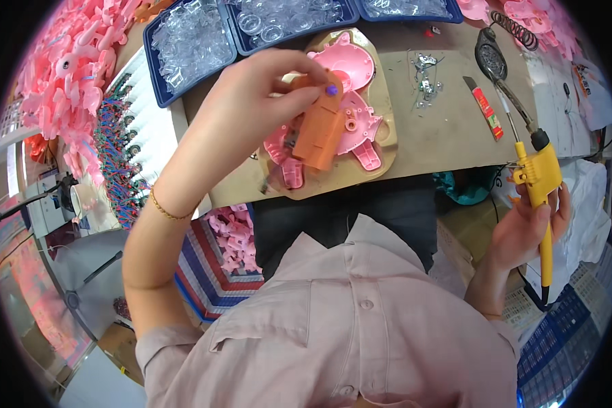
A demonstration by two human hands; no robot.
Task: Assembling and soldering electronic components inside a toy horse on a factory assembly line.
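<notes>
My left hand (258, 95) pinches an orange plastic casing (317, 136) by its upper end, next to a small purple piece (331, 90). The casing is slightly blurred and hangs over a beige moulded holder (386, 130). Pink plastic toy shells (360, 124) lie in that holder, partly covered by the casing and my fingers. On the right, my right hand (520, 234) is wrapped round a yellow soldering gun (538, 173). The gun's metal end points up toward a dark soldering-iron stand (491, 56) with a coiled spring (515, 30).
Blue trays (234, 30) of clear plastic parts line the table's back. Small metal parts (425, 78) and a red-and-yellow utility knife (484, 109) lie right of the holder. Pink parts (81, 75) are heaped at left, beside bundled coloured wires (115, 149).
</notes>
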